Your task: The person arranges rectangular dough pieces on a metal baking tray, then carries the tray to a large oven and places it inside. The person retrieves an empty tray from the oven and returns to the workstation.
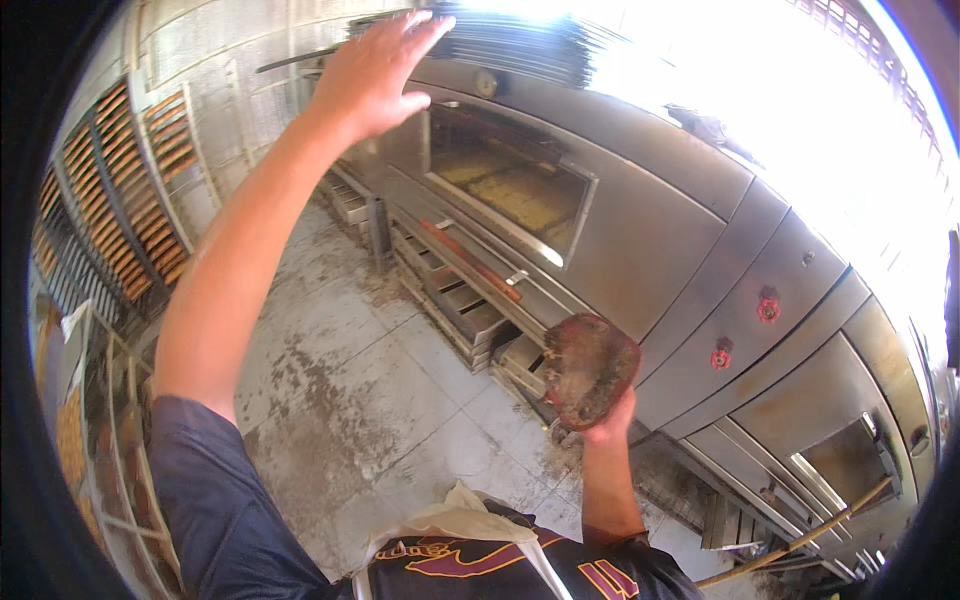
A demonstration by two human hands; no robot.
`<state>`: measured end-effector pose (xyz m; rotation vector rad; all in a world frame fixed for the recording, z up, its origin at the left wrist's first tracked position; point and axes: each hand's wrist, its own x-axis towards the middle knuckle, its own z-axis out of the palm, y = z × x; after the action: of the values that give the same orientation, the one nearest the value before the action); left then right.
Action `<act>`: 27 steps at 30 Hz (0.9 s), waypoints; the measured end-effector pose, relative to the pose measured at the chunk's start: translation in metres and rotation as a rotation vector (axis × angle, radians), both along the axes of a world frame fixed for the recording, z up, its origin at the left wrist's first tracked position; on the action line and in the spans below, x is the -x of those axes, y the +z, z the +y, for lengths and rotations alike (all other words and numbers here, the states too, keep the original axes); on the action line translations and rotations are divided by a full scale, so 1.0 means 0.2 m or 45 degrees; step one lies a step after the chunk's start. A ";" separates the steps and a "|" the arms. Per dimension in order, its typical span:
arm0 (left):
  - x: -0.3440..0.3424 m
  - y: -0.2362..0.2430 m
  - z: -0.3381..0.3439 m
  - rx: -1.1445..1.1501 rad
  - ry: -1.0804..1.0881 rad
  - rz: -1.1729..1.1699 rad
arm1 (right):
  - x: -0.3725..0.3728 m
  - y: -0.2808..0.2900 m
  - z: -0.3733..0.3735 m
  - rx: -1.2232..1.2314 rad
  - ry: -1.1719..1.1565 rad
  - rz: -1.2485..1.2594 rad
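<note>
My left hand (378, 75) is raised at the top of the view with its fingers stretched out and the thumb apart. It holds nothing that I can see. Just beside it, a stack of thin dark trays (540, 50) lies on top of the steel oven (650, 230); whether the fingers touch the trays I cannot tell. Lower down, my right hand (617, 414) grips a worn, scorched oven pad (592, 370) with a red edge. The pad hides most of the fingers. Behind both hands, the oven's windowed door (510, 185) is closed.
Below the door runs a reddish handle bar (470, 260), above several metal pans (470, 300). Red valve knobs (768, 308) stick out of the oven at the right. A wooden pole (800, 540) slants across the lower right. Loaded racks (120, 190) stand left on stained floor tiles (330, 400).
</note>
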<state>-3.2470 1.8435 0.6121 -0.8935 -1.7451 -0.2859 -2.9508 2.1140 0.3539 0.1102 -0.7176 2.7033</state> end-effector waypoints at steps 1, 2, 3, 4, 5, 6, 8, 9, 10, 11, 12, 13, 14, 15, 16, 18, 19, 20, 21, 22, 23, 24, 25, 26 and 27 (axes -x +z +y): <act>0.08 0.04 0.05 0.017 0.010 -0.013 | 0.04 0.00 -0.01 -0.016 -0.028 -0.028; 0.17 0.10 0.07 0.049 -0.121 -0.119 | 0.07 0.01 -0.02 0.037 -0.063 -0.077; 0.26 0.15 0.16 0.025 -0.111 -0.226 | 0.10 0.02 -0.03 0.048 -0.034 0.030; 0.35 0.19 0.23 0.028 -0.105 -0.252 | 0.11 0.04 -0.04 0.072 -0.030 0.087; 0.45 0.25 0.30 0.032 -0.099 -0.277 | 0.13 0.05 -0.05 0.079 -0.051 0.100; 0.54 0.29 0.36 0.038 -0.051 -0.182 | 0.14 0.07 -0.06 0.080 -0.096 0.121; 0.69 0.34 0.49 0.042 0.037 0.006 | 0.15 0.10 -0.06 0.061 -0.244 0.068; 0.74 0.36 0.55 0.104 0.023 -0.112 | 0.15 0.12 -0.07 -0.020 -0.272 0.108; 0.78 0.40 0.60 0.165 0.013 -0.232 | 0.16 0.14 -0.07 -0.107 -0.295 0.140; 0.81 0.43 0.64 0.232 0.005 -0.350 | 0.16 0.15 -0.08 -0.127 -0.268 0.242; 0.83 0.45 0.67 0.261 0.032 -0.348 | 0.17 0.16 -0.09 -0.048 -0.370 0.209; 0.83 0.47 0.71 0.290 0.061 -0.345 | 0.18 0.17 -0.11 0.099 -0.421 0.253; 0.83 0.48 0.71 0.319 0.089 -0.340 | 0.20 0.18 -0.12 0.102 -0.353 0.362; 0.82 0.50 0.73 0.347 0.118 -0.334 | 0.22 0.18 -0.13 0.151 -0.440 0.319; 0.82 0.49 0.72 0.216 -0.046 -0.125 | 0.24 0.18 -0.13 0.056 -0.410 0.333; 0.80 0.52 0.72 0.177 -0.107 -0.149 | 0.29 0.18 -0.14 -0.051 -0.391 0.338; 0.79 0.53 0.72 0.158 -0.137 -0.162 | 0.32 0.18 -0.13 -0.073 -0.406 0.332; 0.78 0.54 0.71 0.186 -0.131 -0.161 | 0.34 0.18 -0.12 -0.094 -0.421 0.326; 0.78 0.55 0.71 0.200 -0.118 -0.156 | 0.36 0.18 -0.12 -0.043 -0.457 0.339; 0.78 0.55 0.69 0.210 -0.079 -0.166 | 0.37 0.18 -0.11 0.007 -0.466 0.340; 0.79 0.56 0.68 0.221 -0.056 -0.273 | 0.38 0.18 -0.10 0.058 -0.475 0.341; 0.80 0.57 0.67 0.232 -0.033 -0.381 | 0.39 0.18 -0.10 0.068 -0.507 0.322; 0.81 0.57 0.66 0.243 -0.010 -0.488 | 0.38 0.19 -0.10 0.079 -0.539 0.302; 0.83 0.57 0.66 0.250 -0.010 -0.473 | 0.38 0.19 -0.10 0.089 -0.571 0.283; 0.85 0.57 0.67 0.258 -0.010 -0.458 | 0.37 0.20 -0.10 0.067 -0.541 0.309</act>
<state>-3.4173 1.9771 0.7255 -1.0420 -2.1317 -0.2918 -3.0249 2.0944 0.3944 0.2389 -0.5265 2.2527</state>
